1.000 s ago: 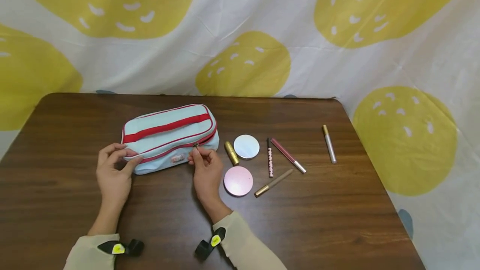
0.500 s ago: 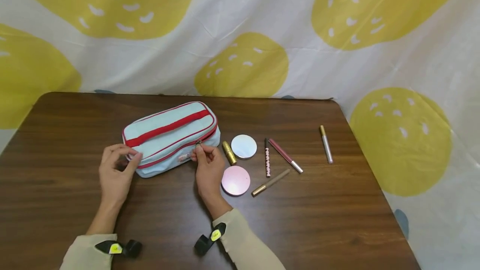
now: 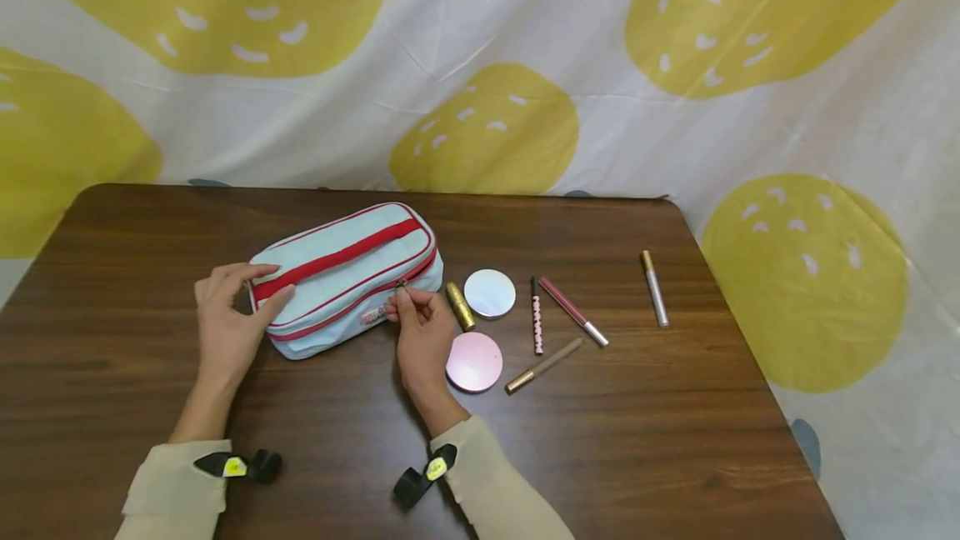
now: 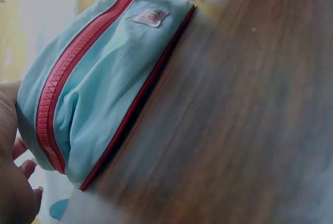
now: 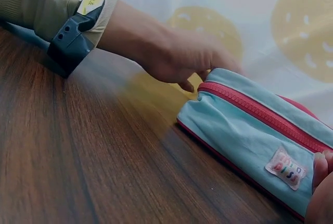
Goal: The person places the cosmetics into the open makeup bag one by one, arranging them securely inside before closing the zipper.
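A light blue zip pouch [image 3: 345,282] with red trim and a red top strap rests on the table. My left hand [image 3: 228,315] holds its left end, thumb and fingers spread over the top corner. Along the front edge my right hand [image 3: 425,348] pinches the small metal zipper pull [image 3: 401,283] between thumb and fingers. Left of the pull, the red zipper [image 4: 57,73] has its teeth meshed; a narrow gap shows to the right in the head view. A lettered label [image 5: 286,168] is sewn below the zipper. The inside of the pouch is hidden.
Right of the pouch lie a gold lipstick [image 3: 461,307], a white compact [image 3: 489,293] and a pink compact [image 3: 476,362]. Several slim cosmetic tubes and pencils, including a dark pink tube [image 3: 564,302], lie farther right. A patterned curtain [image 3: 315,132] hangs behind the table [image 3: 637,440].
My right hand has moved slightly right with the zipper pull. The pouch has shifted and turned a little. My left fingers have moved from the front corner farther up over the pouch's end.
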Action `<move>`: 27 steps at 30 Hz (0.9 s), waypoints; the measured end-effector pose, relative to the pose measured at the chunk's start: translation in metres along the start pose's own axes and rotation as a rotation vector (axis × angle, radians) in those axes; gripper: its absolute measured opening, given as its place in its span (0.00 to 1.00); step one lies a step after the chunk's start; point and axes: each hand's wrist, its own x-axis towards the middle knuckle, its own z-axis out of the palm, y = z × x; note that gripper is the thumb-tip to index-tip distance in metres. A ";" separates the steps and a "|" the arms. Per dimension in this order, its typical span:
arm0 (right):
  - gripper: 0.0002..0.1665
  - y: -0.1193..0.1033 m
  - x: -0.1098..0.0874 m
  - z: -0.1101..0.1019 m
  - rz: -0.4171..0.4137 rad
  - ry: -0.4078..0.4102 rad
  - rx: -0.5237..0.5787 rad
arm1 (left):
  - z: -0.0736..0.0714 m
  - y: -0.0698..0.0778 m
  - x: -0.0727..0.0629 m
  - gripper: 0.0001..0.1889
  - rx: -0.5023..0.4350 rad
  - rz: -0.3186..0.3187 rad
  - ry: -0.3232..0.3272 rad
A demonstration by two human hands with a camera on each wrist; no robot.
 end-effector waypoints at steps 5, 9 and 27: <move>0.06 -0.014 -0.002 0.002 0.002 0.001 -0.001 | -0.002 0.002 0.004 0.18 0.072 -0.044 -0.096; 0.06 -0.028 -0.005 0.004 0.008 -0.003 -0.003 | 0.000 0.002 0.006 0.16 0.095 -0.061 -0.120; 0.08 0.003 -0.013 0.006 -0.014 -0.046 -0.031 | 0.017 0.001 -0.002 0.08 -0.043 0.033 0.260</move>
